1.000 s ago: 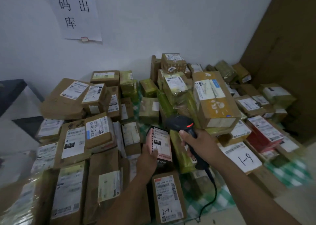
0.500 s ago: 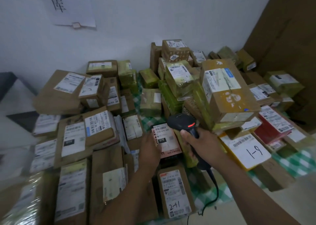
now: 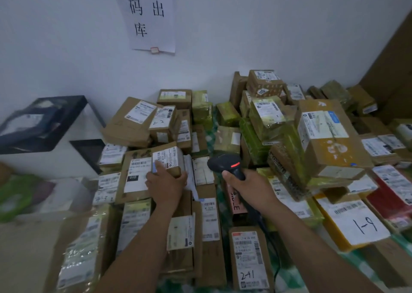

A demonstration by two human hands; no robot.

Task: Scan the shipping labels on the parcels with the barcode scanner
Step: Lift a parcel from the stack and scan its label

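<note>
We are in the middle of the job. Our left hand reaches out over the pile, and its grip is curled round the near end of a small brown box, which lies on top of a flat parcel at the left. The white label on the small brown box faces up at us. Our right hand has its grip wrapped tight round the handle of the scanner, just to the right of the box and not touching it. A little red light shines on the scanner. We think this box is the next one to scan, but the scanner does not seem to point at the label yet, so we would have to turn it left or bring the box closer. The parcels lie all over the green checked cloth, heaped high at the right. We cannot tell which ones are done. A few have numbers drawn on by hand, like the near box and the yellow parcel at the right. Maybe that means they are done, but that is only our guess. Most show no such mark, so we think a lot is left.
</note>
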